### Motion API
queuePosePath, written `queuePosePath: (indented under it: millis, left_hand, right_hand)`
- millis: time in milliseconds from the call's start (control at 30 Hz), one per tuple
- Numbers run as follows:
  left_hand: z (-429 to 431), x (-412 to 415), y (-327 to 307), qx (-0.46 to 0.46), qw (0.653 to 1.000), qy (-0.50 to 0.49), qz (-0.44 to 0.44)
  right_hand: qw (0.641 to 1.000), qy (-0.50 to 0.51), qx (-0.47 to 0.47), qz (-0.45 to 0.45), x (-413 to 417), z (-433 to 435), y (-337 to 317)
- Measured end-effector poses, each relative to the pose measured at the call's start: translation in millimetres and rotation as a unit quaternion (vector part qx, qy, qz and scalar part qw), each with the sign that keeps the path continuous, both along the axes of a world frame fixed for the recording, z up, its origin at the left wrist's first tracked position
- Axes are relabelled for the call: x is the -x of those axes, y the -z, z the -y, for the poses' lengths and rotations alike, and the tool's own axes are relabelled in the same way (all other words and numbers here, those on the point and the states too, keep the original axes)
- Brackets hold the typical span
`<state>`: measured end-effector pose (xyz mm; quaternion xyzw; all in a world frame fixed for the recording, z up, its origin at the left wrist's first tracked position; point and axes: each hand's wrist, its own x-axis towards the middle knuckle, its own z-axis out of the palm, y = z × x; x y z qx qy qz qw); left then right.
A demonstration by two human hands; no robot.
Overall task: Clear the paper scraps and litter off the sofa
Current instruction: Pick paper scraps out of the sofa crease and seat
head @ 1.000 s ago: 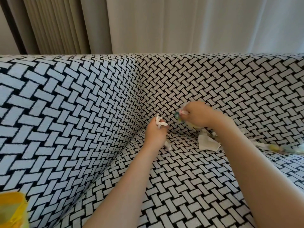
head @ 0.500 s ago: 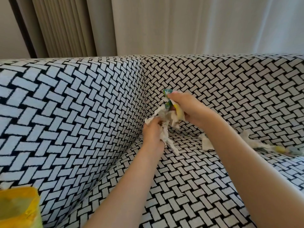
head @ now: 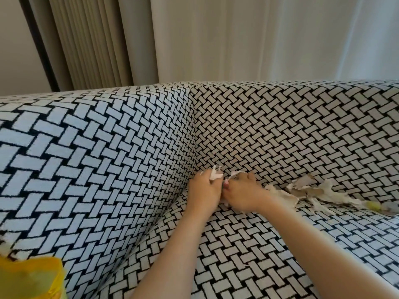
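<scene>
My left hand (head: 204, 190) is closed around white paper scraps (head: 216, 175) that stick up out of the fist, low in the sofa's corner. Pressed against it, my right hand (head: 241, 194) also grips scraps, a white shred (head: 236, 174) poking out above the fingers. Both hands rest on the seat of the black-and-white woven-pattern sofa (head: 248, 251). To the right of my right hand a heap of torn white and brown paper (head: 306, 189) lies along the crease of seat and backrest, ending in a yellow bit of litter (head: 373, 205).
A yellow bag or container (head: 30, 279) shows at the bottom left, beside the sofa's armrest (head: 97, 169). Beige and white curtains (head: 216, 39) hang behind the backrest.
Both hands have dropped from in front of the backrest down to the seat corner and come together. The coloured litter held up by my right hand is no longer visible. The camera has tilted up.
</scene>
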<state>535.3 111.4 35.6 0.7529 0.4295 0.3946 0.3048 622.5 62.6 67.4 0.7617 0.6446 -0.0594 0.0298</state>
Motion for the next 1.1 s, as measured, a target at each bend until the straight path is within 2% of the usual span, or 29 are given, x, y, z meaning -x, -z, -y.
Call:
queuePosePath:
  millis: [67,133,233,300,433,533,600,667,700,800,933,1000,1100]
  left_hand:
    - [-1,0,2,-0.020,0.999,-0.015,-0.021]
    - [1,-2,-3,0.002,0.999,-0.006,-0.039]
    - [7,-4,-7,0.005,0.995,-0.006,-0.103]
    - [10,-6,-7,0.016,0.997,-0.025,-0.076]
    - [17,-18,-7,0.129,0.987,-0.021,0.096]
    - [31,-29,-6,0.258,0.936,0.009,0.240]
    - [42,-32,-9,0.302,0.910,-0.018,0.283]
    - [53,-30,-14,0.305,0.906,-0.034,0.293]
    - [59,-28,-16,0.308,0.902,-0.034,0.301]
    - [77,-14,-25,0.335,0.882,-0.032,0.331]
    - [91,16,-41,0.349,0.836,-0.048,0.421]
    - [98,34,-49,0.349,0.807,-0.047,0.474]
    - [113,52,-61,0.330,0.791,-0.040,0.513]
  right_hand:
    - [0.993,0.038,-0.105,-0.030,6,8,22]
    - [0.968,0.028,-0.224,-0.107,12,14,34]
    - [0.935,0.037,-0.276,-0.218,19,18,35]
    - [0.903,0.070,-0.305,-0.294,22,17,34]
    - [0.775,0.149,-0.352,-0.502,28,16,26]
    - [0.689,0.193,-0.332,-0.615,27,14,23]
    - [0.623,0.231,-0.301,-0.684,29,17,20]
    - [0.553,0.261,-0.282,-0.739,33,26,17]
    - [0.530,0.268,-0.279,-0.755,35,32,14]
    - [0.502,0.278,-0.272,-0.773,46,47,8]
    - [0.420,0.241,-0.241,-0.841,73,63,-5]
    - [0.412,0.213,-0.235,-0.854,89,72,-16]
    - [0.439,0.194,-0.247,-0.842,108,89,-33]
